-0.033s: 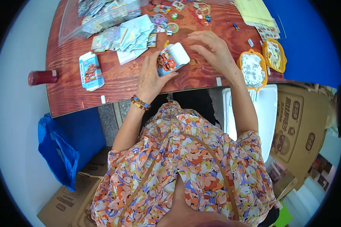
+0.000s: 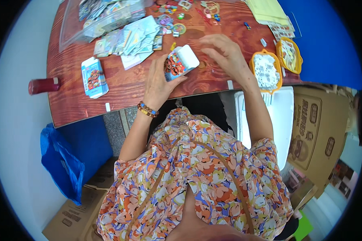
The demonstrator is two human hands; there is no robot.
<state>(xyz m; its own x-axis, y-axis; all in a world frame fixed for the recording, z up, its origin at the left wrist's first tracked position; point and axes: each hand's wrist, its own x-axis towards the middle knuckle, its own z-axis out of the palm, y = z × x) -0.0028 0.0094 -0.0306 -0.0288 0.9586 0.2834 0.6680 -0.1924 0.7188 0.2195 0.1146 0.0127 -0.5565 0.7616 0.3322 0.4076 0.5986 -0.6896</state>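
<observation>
My left hand (image 2: pixel 159 78) is wrapped round a small printed carton (image 2: pixel 175 65), blue and red with cartoon figures, held tilted just above the near part of the table. Its white flap (image 2: pixel 188 57) stands up at the end toward my right hand. A bead bracelet circles my left wrist. Apart from the carton, to its right, my right hand (image 2: pixel 226 55) hovers with fingers and thumb spread, nothing visible between them. Flat folded cartons (image 2: pixel 95 78) of the same print lie stacked on the left. Beyond the held carton is a small yellow piece (image 2: pixel 173 46).
Pale card packets (image 2: pixel 137 38) lie in a heap before a clear plastic bin (image 2: pixel 112 20). Small coloured trinkets (image 2: pixel 167 21) are scattered at the back. Two orange baskets (image 2: pixel 280 79) stand right, one with white slips. A dark red cylinder (image 2: pixel 44 86) sits past the left edge.
The whole view has shifted slightly, with the table things a little further left. Both hands and the carton keep nearly the same pose.
</observation>
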